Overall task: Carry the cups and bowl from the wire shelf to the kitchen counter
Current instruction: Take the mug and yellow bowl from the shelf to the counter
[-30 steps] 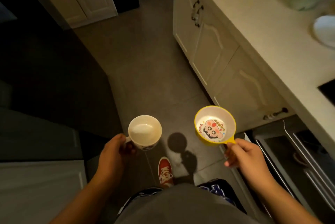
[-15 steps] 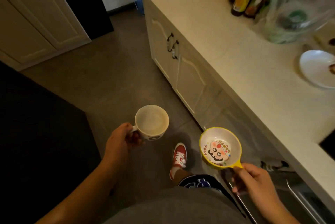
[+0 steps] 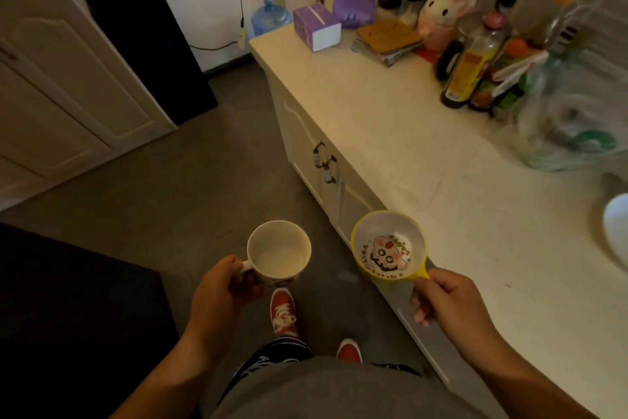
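My left hand (image 3: 217, 293) grips the handle of a white mug (image 3: 278, 252), held upright over the dark floor. My right hand (image 3: 448, 299) holds the short handle of a yellow bowl (image 3: 387, 245) with a cartoon face printed inside. The bowl hangs level at the front edge of the cream kitchen counter (image 3: 407, 153), partly over the cabinet front. Both vessels look empty. The wire shelf is out of view.
Sauce bottles (image 3: 469, 68), a plastic bag (image 3: 564, 119), a purple tissue box (image 3: 316, 24), a stack of booklets (image 3: 387, 40) and a plush toy (image 3: 441, 11) crowd the counter's back. A white plate (image 3: 616, 228) lies at the right edge. Cabinet doors (image 3: 323, 164) run below.
The view has swung up and right, bringing the counter's far end into sight. Both hands have carried the mug and bowl forward, and the bowl now reaches the counter's edge.
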Available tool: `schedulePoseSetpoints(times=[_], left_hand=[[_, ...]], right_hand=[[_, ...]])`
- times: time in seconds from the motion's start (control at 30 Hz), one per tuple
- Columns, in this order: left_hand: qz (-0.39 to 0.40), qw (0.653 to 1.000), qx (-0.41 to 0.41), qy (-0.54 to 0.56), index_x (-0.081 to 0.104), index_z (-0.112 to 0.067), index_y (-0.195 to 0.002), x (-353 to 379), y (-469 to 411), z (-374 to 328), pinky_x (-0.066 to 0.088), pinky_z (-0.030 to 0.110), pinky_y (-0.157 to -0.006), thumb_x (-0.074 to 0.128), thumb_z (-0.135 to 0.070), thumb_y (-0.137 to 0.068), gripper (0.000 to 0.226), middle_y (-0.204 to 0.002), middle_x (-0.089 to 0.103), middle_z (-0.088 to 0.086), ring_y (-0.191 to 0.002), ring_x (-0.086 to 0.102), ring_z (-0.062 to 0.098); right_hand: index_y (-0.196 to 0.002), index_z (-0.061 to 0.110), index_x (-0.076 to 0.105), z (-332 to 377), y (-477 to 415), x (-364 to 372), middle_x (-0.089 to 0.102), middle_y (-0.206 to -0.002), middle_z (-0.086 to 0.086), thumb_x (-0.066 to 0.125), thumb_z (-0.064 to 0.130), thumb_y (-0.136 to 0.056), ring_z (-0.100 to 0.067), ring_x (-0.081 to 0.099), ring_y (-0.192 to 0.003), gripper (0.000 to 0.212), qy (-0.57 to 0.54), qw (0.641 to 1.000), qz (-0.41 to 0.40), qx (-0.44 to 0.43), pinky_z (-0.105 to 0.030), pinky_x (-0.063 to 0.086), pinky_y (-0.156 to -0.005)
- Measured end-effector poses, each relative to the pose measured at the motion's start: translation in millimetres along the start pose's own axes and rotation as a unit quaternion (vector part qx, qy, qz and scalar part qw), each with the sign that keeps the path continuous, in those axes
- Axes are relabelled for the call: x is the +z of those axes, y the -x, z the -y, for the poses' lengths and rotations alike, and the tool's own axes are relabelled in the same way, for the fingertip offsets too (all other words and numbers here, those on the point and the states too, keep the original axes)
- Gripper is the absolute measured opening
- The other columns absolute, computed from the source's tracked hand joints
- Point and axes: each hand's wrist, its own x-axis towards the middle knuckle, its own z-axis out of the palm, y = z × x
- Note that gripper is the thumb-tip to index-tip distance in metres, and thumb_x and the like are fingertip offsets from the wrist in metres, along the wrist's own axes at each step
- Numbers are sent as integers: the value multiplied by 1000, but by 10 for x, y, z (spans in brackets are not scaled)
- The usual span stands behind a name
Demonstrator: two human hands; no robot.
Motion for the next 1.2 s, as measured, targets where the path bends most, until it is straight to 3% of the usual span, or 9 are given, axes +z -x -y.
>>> schedulePoseSetpoints(times=[0.2,0.47,0.57,0.67,0.73,0.97,1.2], left_hand=[[9,999,-34,-12,58,-16,-51,382,-1092,-512,51,46,-67,41,-14,-93,46,-53,55,5,-56,55,23],[159,979,-31,-124,58,-14,-60,1007,-2798,-1303,53,44,-67,41,-15,-94,38,-65,60,11,-65,59,27],[206,962,-30,-177,64,-25,-58,1269,-3346,-1519,52,44,-68,46,-25,-89,36,-63,63,3,-69,61,25],[242,953,-50,-176,63,-24,-62,1550,-3787,-1665,53,37,-64,46,-24,-91,34,-61,60,0,-63,61,19],[249,949,-43,-191,58,-17,-68,1757,-4011,-1703,55,34,-62,43,-20,-93,30,-61,57,2,-61,61,21],[245,950,-45,-189,50,-9,-65,2316,-4474,-1611,50,43,-69,40,-10,-96,32,-67,52,14,-60,55,24],[259,942,-50,-205,57,-17,-65,2557,-4786,-1479,49,43,-71,41,-17,-96,35,-61,57,1,-64,55,21]], right_hand=[[-61,14,66,357,-675,205,67,-58,-14,57,17,-90,-27,67,-47,31,-23,998,-64,12,-31,53,-47],[-59,9,65,856,-1604,559,66,-54,-14,62,16,-87,-28,66,-46,29,-59,976,-192,86,-35,53,-47],[-59,12,67,1068,-1910,674,67,-53,-11,61,16,-88,-27,66,-45,30,-74,965,-228,102,-34,54,-47],[-59,14,68,1247,-2216,762,67,-52,-9,61,16,-89,-25,66,-43,30,-92,953,-265,115,-32,54,-45],[-60,15,68,1330,-2409,787,68,-52,-8,61,17,-89,-25,66,-43,30,-101,945,-288,120,-31,55,-45],[-58,14,66,1380,-2995,701,65,-49,-9,61,18,-86,-25,67,-44,28,-131,923,-331,149,-29,52,-44],[-59,11,66,1339,-3338,485,66,-52,-8,61,15,-85,-26,67,-45,27,-151,916,-337,155,-31,52,-44]])
